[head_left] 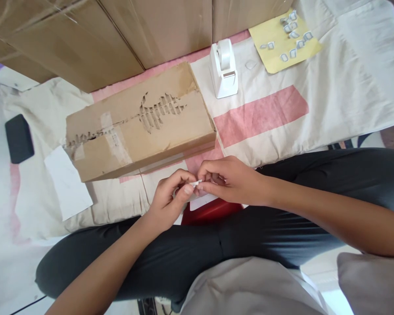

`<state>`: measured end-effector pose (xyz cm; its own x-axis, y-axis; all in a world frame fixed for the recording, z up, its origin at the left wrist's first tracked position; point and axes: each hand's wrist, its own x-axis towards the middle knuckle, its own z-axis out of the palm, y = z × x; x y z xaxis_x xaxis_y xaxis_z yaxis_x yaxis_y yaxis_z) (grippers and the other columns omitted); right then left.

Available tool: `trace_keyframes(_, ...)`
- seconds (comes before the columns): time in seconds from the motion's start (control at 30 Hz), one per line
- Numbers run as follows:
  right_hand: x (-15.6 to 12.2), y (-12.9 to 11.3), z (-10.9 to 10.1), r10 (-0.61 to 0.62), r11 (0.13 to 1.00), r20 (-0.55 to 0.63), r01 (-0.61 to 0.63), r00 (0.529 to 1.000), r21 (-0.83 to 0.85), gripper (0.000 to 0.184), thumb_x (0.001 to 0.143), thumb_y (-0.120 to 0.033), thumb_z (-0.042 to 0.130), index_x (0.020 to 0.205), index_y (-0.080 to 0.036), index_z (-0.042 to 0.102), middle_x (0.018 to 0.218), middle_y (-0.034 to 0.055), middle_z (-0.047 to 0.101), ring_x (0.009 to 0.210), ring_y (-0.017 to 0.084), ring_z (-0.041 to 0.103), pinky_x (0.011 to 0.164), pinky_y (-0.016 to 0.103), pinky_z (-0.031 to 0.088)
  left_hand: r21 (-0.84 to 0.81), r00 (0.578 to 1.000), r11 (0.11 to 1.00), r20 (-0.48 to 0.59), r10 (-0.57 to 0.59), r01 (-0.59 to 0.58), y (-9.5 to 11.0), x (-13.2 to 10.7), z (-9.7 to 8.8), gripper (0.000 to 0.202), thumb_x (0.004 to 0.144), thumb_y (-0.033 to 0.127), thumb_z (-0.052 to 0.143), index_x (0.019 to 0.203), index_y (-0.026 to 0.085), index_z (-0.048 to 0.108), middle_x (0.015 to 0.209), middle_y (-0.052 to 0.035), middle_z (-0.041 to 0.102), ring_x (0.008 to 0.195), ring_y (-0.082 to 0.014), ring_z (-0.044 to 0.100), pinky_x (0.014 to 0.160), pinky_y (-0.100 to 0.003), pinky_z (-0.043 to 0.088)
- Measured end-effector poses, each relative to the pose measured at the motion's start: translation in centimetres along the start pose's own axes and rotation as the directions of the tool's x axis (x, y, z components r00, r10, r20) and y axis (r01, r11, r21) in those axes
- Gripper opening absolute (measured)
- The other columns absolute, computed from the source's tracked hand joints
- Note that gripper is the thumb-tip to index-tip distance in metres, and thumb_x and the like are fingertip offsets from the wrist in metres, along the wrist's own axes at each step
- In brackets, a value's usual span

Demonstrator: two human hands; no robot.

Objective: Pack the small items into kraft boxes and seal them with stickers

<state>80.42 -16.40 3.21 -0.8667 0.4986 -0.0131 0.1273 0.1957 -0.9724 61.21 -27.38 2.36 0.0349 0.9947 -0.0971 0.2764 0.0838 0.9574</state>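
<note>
My left hand pinches a small white piece between thumb and forefinger; its exact kind is too small to make out. On the other side of the same piece, my right hand has its thumb and fingers closed at the edge. Both hands meet above my lap, just in front of a cardboard box. Below them lie a white sheet and a red object, partly covered by my hands.
A white tape dispenser stands behind the box's right end. Several small outlined cutouts lie on a yellow sheet at the back right. To the left are a white paper and a black phone-like object. Large cartons line the back.
</note>
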Motion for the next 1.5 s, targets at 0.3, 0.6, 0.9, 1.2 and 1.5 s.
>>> trace_keyframes(0.3, 0.3, 0.0, -0.2, 0.098, 0.976, -0.004, -0.095, 0.995, 0.195, 0.028, 0.087, -0.031, 0.073, 0.073, -0.018, 0.053, 0.062, -0.0071, 0.053, 0.054, 0.006, 0.044, 0.052, 0.021, 0.034, -0.051, 0.999, 0.998, -0.031, -0.043, 0.042, -0.3, 0.1, -0.2, 0.021, 0.091, 0.040, 0.072, 0.090, 0.020, 0.065, 0.071, -0.0005, 0.068, 0.062, -0.0127, 0.062, 0.059, -0.025, 0.049)
trace_keyframes(0.6, 0.4, 1.1, 0.0, 0.205, 0.863, 0.149, -0.250, 0.967, 0.439, 0.043, 0.075, -0.047, 0.085, 0.075, -0.018, 0.054, 0.065, -0.0065, 0.056, 0.060, 0.008, 0.047, 0.056, 0.022, 0.036, -0.251, 0.994, 0.966, 0.102, -0.035, 0.060, 0.3, -0.3, 0.2, 0.020, 0.098, 0.039, 0.064, 0.093, 0.020, 0.062, 0.071, -0.0022, 0.071, 0.056, -0.0106, 0.060, 0.053, -0.022, 0.048)
trace_keyframes(0.9, 0.7, 0.7, -0.5, 0.219, 0.789, 0.331, -0.366, 0.918, 0.493, 0.037, 0.094, -0.047, 0.065, 0.074, -0.016, 0.060, 0.062, -0.0030, 0.059, 0.056, 0.008, 0.045, 0.057, 0.023, 0.036, 0.671, 0.733, 0.427, 0.263, 0.627, -0.606, 0.3, 0.7, -1.4, 0.010, 0.093, 0.009, 0.062, 0.100, 0.016, 0.059, 0.074, -0.0018, 0.067, 0.064, -0.0132, 0.057, 0.060, -0.028, 0.041)
trace_keyframes(1.2, 0.5, -0.2, -3.6, 0.176, 0.968, 0.278, -0.217, 0.944, 0.124, 0.018, 0.093, -0.025, 0.054, 0.077, -0.019, 0.053, 0.065, -0.0051, 0.050, 0.059, 0.009, 0.044, 0.058, 0.024, 0.034, 0.772, 0.728, 0.308, 0.275, 0.628, -0.557, 0.5, 1.2, -1.7, 0.018, 0.090, 0.020, 0.074, 0.098, 0.015, 0.059, 0.076, -0.0016, 0.069, 0.065, -0.0147, 0.057, 0.063, -0.030, 0.041)
trace_keyframes(1.5, 0.6, 1.5, -15.8, 0.228, 0.693, -0.474, -0.484, 0.851, -0.534, 0.019, 0.089, -0.021, 0.056, 0.070, -0.020, 0.055, 0.068, 0.0019, 0.058, 0.063, 0.016, 0.050, 0.059, 0.030, 0.031, 0.722, 0.738, 0.373, 0.278, 0.615, -0.583, 0.0, 1.4, -1.1, 0.021, 0.088, 0.017, 0.077, 0.095, 0.016, 0.057, 0.078, -0.0006, 0.069, 0.067, -0.0145, 0.059, 0.064, -0.030, 0.042)
